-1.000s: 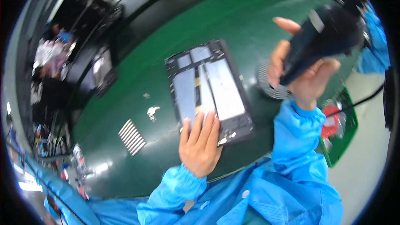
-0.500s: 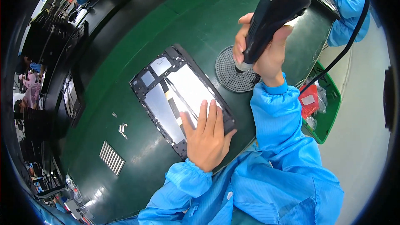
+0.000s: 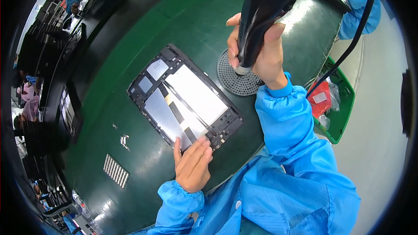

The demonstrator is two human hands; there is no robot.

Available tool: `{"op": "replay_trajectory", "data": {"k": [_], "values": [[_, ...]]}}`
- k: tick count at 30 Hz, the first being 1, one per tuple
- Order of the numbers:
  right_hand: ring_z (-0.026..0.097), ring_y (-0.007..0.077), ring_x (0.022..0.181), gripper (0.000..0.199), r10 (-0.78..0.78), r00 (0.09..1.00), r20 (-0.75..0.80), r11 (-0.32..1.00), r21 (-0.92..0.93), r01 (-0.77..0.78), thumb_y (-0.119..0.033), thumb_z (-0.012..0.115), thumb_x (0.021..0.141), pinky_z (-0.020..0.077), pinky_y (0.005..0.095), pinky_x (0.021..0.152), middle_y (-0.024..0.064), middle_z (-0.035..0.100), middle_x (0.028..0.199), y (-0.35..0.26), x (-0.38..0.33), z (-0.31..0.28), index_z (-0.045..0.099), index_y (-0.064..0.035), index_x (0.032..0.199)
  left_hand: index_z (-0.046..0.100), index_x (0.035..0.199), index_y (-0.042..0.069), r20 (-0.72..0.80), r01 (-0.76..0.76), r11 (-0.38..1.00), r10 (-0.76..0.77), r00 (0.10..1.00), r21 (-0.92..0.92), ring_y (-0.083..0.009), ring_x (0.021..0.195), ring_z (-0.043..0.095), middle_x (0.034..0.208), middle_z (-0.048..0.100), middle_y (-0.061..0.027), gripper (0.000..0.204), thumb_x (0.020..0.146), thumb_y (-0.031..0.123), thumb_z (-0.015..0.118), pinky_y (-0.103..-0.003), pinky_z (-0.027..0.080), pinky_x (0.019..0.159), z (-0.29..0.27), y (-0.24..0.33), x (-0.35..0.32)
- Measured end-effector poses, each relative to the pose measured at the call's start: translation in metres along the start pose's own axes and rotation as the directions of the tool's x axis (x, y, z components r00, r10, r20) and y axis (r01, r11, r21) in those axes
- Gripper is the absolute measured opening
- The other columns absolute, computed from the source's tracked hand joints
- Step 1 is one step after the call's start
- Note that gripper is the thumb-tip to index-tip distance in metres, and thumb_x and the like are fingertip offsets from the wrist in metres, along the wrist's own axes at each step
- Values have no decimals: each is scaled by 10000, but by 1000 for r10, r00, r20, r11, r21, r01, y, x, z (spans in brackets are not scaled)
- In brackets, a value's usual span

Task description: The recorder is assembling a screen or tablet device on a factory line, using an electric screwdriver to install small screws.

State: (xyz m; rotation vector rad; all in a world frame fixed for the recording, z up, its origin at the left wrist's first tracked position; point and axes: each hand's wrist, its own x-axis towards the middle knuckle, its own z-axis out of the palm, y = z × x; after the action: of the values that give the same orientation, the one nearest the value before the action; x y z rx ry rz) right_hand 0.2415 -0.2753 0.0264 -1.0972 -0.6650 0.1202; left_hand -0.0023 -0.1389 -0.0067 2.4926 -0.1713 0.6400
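Observation:
My right hand (image 3: 271, 63) grips a black corded electric screwdriver (image 3: 266, 11), its nose pointing down. Below it, partly hidden by the hand, lies a round grey perforated screw tray (image 3: 239, 88). An opened tablet (image 3: 228, 122) rests at a slant on the green table, its silver panels, ribbon cables and black frame exposed. At the tablet's near end is my left hand (image 3: 193, 165), fingers stretched out over the lower edge and holding nothing. Whether its fingertips press on the tablet is hard to make out.
Small metal parts (image 3: 124, 141) and a striped rectangular plate (image 3: 116, 171) lie left of the tablet. A green bin (image 3: 346, 115) with a red bag (image 3: 320, 95) stands at the right. The screwdriver's black cable (image 3: 357, 35) hangs there. Another person's blue sleeve (image 3: 359, 17) shows at upper right.
My left hand has slid off the tablet's middle toward its near end, uncovering the lower right corner. In the picture, the screwdriver and my right hand have shifted slightly left.

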Motion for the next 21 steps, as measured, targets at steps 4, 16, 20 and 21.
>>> {"op": "replay_trajectory", "data": {"k": [4,16,20,21], "values": [[556,122,515,814,-6,1000,0,999,40,6,-710,354,850,451,235,475,83,574,659,5,-3,-3,548,50,1067,618,1009,41,-5,-64,986,64,998,-156,-305,880,679,932,679,-165,273,783,-110,598,-578,401,926,-7,5,8],[552,118,514,833,-9,1000,6,1000,-14,9,-727,348,843,440,231,478,84,578,655,3,-5,-1,540,46,1088,660,892,-24,-265,378,915,-402,876,-140,-207,745,615,825,618,-110,144,756,-44,703,-299,510,726,-39,-18,1],[544,119,516,859,-2,999,46,1000,-19,3,-734,314,849,438,235,478,80,579,669,8,-3,6,529,56,1112,641,907,-45,-263,581,741,-666,698,-337,-175,775,618,863,630,-127,121,792,-60,674,-270,515,701,-47,-30,-21],[542,121,519,873,4,999,53,1000,0,-4,-739,298,849,441,235,481,80,578,672,9,-4,5,525,60,1120,635,905,-57,-230,603,685,-717,659,-408,-180,785,626,865,631,-127,111,798,-74,658,-269,521,712,-49,-33,-22]]}}
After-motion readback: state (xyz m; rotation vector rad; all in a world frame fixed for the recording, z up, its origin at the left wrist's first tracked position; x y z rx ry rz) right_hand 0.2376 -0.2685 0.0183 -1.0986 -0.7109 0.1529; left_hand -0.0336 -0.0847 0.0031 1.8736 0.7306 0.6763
